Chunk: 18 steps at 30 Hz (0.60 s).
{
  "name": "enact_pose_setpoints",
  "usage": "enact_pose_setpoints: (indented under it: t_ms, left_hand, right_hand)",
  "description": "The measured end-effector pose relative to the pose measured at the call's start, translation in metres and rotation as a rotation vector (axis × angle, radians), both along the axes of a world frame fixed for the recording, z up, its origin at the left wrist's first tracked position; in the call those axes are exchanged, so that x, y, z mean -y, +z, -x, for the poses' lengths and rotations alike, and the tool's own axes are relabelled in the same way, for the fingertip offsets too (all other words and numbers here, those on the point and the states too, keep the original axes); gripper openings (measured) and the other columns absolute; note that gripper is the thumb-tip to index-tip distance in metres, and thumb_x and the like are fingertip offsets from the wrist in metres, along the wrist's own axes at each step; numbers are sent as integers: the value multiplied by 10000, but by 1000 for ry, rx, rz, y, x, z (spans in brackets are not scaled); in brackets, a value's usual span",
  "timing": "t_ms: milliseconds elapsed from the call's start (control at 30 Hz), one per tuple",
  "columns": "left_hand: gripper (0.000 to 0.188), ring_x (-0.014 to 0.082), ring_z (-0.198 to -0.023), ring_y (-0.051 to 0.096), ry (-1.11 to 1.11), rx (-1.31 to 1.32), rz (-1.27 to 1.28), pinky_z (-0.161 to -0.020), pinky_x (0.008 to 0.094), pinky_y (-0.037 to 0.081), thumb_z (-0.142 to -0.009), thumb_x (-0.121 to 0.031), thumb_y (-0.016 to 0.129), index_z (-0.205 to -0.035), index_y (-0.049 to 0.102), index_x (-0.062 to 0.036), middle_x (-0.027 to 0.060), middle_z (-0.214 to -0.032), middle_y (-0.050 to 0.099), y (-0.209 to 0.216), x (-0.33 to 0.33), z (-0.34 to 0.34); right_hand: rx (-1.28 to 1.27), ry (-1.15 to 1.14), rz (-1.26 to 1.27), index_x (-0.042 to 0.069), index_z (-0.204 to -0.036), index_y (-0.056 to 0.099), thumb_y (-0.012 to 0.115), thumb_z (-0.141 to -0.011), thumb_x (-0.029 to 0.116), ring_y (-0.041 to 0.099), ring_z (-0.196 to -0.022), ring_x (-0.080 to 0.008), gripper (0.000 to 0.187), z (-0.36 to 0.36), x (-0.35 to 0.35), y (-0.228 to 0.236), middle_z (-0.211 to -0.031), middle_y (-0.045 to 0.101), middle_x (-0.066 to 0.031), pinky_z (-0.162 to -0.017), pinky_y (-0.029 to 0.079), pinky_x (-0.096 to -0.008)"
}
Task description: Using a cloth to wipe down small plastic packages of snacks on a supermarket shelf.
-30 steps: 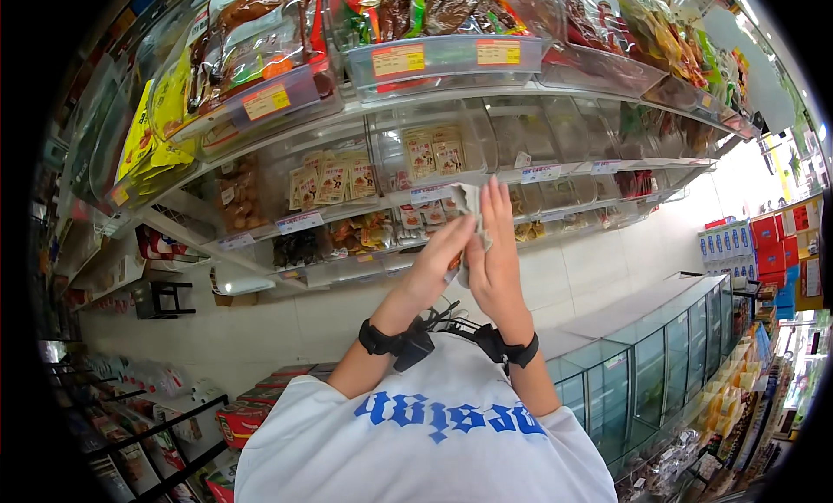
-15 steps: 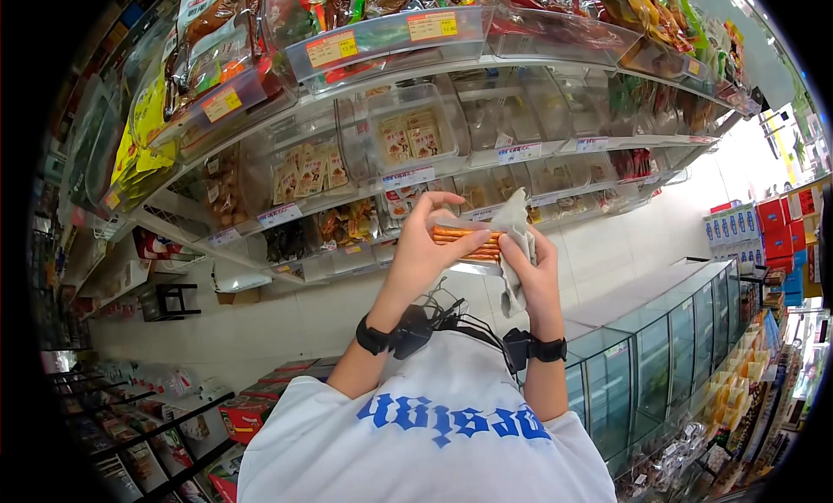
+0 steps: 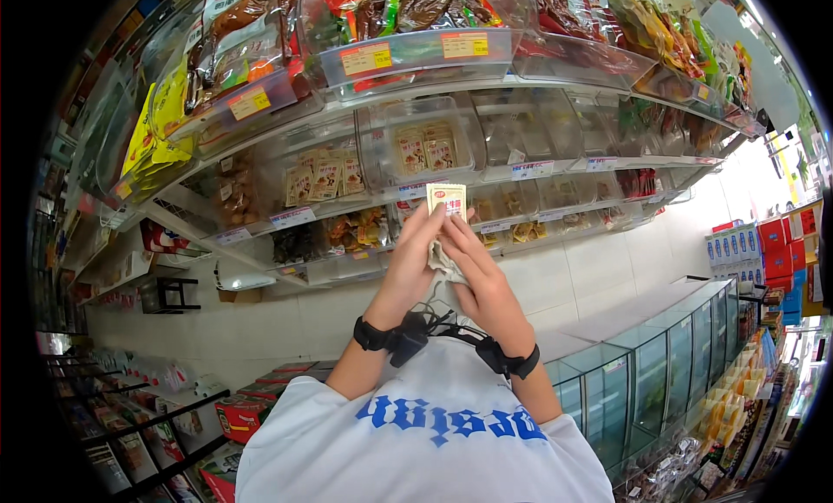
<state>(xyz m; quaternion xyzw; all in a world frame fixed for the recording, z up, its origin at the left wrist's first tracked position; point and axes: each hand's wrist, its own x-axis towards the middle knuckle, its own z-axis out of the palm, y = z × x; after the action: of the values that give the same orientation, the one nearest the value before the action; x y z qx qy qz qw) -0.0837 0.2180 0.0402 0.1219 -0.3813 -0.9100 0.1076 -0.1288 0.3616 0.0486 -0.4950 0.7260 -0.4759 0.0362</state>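
Observation:
Both my hands are raised together in front of the snack shelves. My left hand (image 3: 411, 269) and my right hand (image 3: 478, 273) pinch a small beige snack packet (image 3: 447, 197) that stands upright between their fingertips. A crumpled pale bag or wrapper (image 3: 441, 260) hangs between my palms, gripped by my right hand. A clear plastic bin (image 3: 382, 147) holding similar beige packets sits on the shelf just above my hands. Black bands circle both wrists.
Tilted clear bins of packaged snacks fill the upper shelves (image 3: 416, 56), with yellow price labels on their fronts. A glass-fronted display case (image 3: 685, 355) stands at the right. Low racks of packets (image 3: 156, 416) run along the left. Stacked red and blue boxes (image 3: 764, 243) sit far right.
My hands turned the packet from lying sideways to standing upright, and they now sit closer together and slightly lower in front of the shelf.

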Motion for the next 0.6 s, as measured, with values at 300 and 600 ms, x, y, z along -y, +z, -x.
enact_pose_setpoints:
  t_ms: [300, 600]
  left_hand:
    - [430, 174, -1217, 561, -125, 4, -43, -1027, 326, 461, -1083, -293, 400, -1392, 454, 1, 101, -1358, 548, -5, 41, -10]
    - [580, 238, -1346, 438, 0, -97, -229, -1136, 403, 331, -1070, -463, 323, -1435, 366, -14, 124, -1421, 466, 6, 98, -25]
  right_hand:
    - [23, -308, 175, -29, -1329, 552, 562, -904, -15, 392, -1400, -396, 425, 25, 60, 15, -1480, 459, -209, -1119, 352, -452]
    - [-285, -149, -41, 2, -1320, 582, 569, -941, 97, 366, -1414, -379, 391, -1, 137, 3, -1467, 496, -130, -1141, 310, -511]
